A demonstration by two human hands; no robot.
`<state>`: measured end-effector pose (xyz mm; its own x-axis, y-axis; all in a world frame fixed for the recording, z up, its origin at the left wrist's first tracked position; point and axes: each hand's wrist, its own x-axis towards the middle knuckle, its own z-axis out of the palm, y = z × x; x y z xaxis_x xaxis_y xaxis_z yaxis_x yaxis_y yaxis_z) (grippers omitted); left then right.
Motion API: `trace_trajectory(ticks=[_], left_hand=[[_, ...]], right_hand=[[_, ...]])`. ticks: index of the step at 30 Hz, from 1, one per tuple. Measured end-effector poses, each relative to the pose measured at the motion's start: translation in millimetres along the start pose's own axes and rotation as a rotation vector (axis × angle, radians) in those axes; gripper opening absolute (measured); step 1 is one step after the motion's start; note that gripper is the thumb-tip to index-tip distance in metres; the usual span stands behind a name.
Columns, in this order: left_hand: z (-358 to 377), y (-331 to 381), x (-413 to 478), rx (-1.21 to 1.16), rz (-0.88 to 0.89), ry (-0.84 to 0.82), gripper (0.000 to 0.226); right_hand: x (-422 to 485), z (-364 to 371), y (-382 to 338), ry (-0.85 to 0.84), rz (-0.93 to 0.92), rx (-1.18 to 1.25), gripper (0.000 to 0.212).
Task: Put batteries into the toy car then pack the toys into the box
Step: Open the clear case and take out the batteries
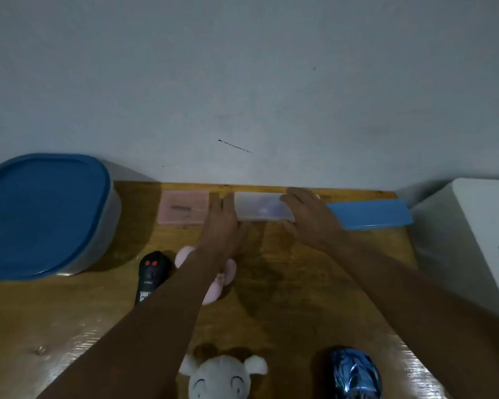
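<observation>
A clear plastic box (pixel 260 208) lies at the back of the wooden table (pixel 300 283), against the wall. My left hand (pixel 224 223) rests with straight fingers against its left end. My right hand (pixel 308 217) grips its right end, fingers over the top and thumb on the near side. A flat blue lid (pixel 369 213) lies just right of the box. A shiny blue toy car (pixel 355 372) sits at the near right edge. A black remote (pixel 150 276), a pink plush (pixel 228 273) partly under my left forearm, and a white plush (pixel 219 378) lie nearer me.
A large container with a blue lid (pixel 41 214) fills the left side. A small pink case (pixel 183 207) with a thin dark object inside sits left of the clear box. A white box (pixel 478 240) stands off the table's right edge.
</observation>
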<state>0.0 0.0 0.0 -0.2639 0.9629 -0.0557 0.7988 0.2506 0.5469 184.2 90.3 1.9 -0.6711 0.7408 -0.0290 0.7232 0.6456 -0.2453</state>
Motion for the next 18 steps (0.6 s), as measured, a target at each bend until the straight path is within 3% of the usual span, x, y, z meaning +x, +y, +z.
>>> trace_trajectory(ticks=[4,10,18], left_hand=[[2,-5,5,0.031,-0.009,0.0,0.064],[1,-5,17,-0.007,-0.072,-0.009,0.047],[6,-4,17,-0.076,-0.15,0.048,0.044]], right_hand=[[4,3,0,0.069,-0.032,-0.05,0.047],[3,3,-4,0.104,-0.12,-0.239,0.047],[10,-4,-12,-0.077,-0.166,-0.391,0.048]])
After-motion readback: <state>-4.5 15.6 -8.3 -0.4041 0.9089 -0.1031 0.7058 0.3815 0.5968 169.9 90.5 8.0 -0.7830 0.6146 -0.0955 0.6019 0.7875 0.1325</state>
